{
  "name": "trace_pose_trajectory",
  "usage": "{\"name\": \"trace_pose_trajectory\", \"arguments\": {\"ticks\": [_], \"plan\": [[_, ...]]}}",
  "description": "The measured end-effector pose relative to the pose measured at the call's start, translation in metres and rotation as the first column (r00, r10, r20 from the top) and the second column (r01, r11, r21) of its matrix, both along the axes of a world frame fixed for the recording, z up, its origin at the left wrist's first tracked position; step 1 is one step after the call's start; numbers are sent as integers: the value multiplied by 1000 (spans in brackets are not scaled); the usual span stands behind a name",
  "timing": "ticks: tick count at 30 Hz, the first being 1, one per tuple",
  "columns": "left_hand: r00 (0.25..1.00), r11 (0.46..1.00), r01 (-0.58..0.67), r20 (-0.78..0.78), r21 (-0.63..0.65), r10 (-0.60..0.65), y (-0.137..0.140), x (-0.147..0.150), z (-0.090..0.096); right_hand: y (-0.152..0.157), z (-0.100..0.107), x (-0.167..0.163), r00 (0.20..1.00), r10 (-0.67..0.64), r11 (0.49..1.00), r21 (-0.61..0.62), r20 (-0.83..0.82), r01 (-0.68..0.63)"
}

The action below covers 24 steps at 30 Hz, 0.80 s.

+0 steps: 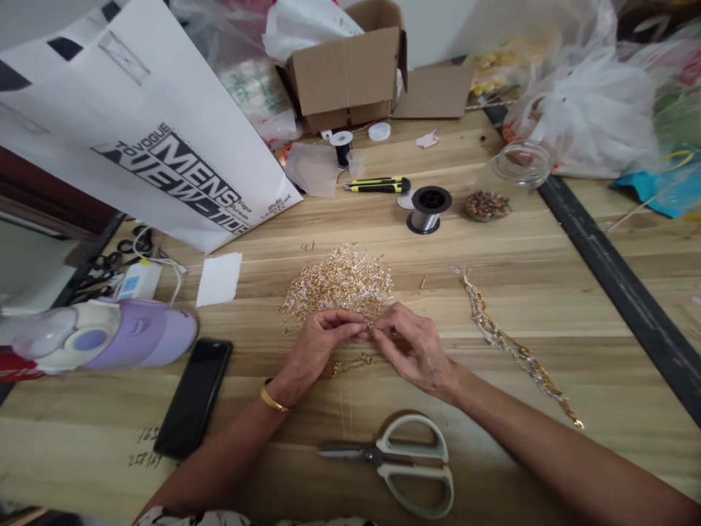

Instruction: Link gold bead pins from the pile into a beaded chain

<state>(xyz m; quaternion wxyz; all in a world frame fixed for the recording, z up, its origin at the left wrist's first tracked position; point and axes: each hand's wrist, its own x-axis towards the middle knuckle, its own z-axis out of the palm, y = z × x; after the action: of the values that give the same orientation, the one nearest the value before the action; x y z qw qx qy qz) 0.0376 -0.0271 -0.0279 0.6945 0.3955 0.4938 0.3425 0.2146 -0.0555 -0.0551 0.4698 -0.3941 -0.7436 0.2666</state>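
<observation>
My left hand [328, 342] and my right hand [416, 347] meet at the near edge of a loose pile of small gold and silver jewellery pieces [342, 281]. Thumb and forefinger of each are pinched together, almost tip to tip. Some tiny, shiny gold bit shows between them, too small to name. Just below the fingers lies a thin gold chain [355, 364], partly covered by my right hand. Nearer to me, white-handled scissors [410, 459] rest with blades pointing left. Right of my hands is a bundle of gold and silver chains [515, 347].
Behind the pile lie a wire spool [430, 210], a yellow-black cutter knife [377, 185] and a glass jar of beads [501, 190]. A phone [194, 398], a purple bottle [131, 334] and a large white paper bag [147, 95] occupy the left. A cardboard box [345, 73] stands at the back.
</observation>
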Motion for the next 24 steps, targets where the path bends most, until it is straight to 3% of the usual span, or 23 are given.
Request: {"name": "trace_pose_trajectory", "arguments": {"ticks": [24], "plan": [[999, 1000, -18, 40, -19, 19, 0, 0, -1, 1, 4, 0, 999, 2, 1000, -18, 38, -2]]}}
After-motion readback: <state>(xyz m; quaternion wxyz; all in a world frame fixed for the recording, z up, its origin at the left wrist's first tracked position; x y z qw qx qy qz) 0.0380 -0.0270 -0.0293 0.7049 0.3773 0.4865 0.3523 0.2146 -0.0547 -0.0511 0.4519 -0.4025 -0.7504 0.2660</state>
